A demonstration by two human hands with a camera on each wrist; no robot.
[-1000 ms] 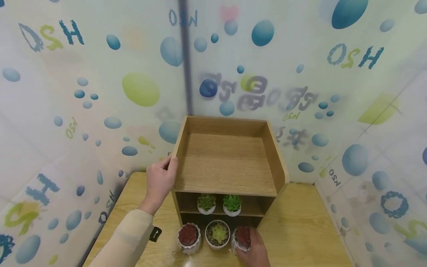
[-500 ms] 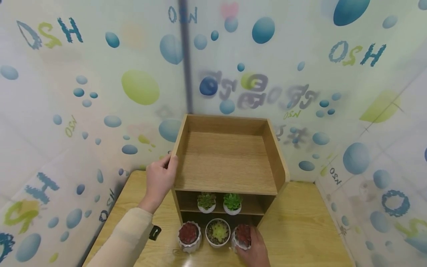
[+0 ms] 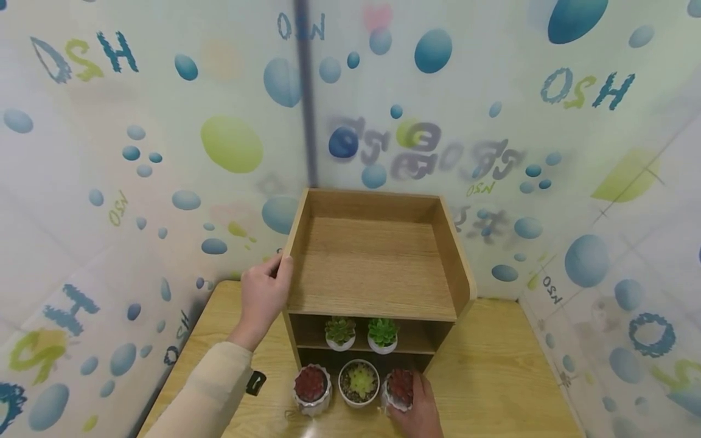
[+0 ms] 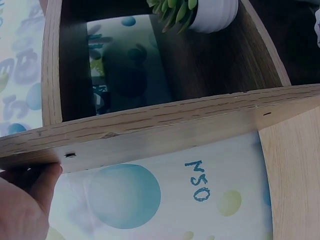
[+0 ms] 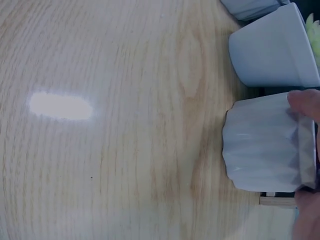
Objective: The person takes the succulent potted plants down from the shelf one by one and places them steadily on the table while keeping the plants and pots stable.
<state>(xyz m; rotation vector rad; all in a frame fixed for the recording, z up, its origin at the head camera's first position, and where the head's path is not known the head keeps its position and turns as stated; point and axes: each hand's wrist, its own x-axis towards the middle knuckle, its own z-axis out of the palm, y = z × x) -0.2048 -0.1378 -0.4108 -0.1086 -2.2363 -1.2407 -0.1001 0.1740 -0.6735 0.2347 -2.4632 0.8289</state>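
Nearest us, our right hand curls its fingers round the ridged white pot of the red succulent, which stands on the wooden table just before the shelf's lowest opening, beside the yellow-green succulent and another red one. Our grip looks one-sided, so the pot could tip and knock its neighbour. Farther up, our left hand grips the wooden shelf unit by its left edge; two green succulents sit inside and could topple if we jolt it.
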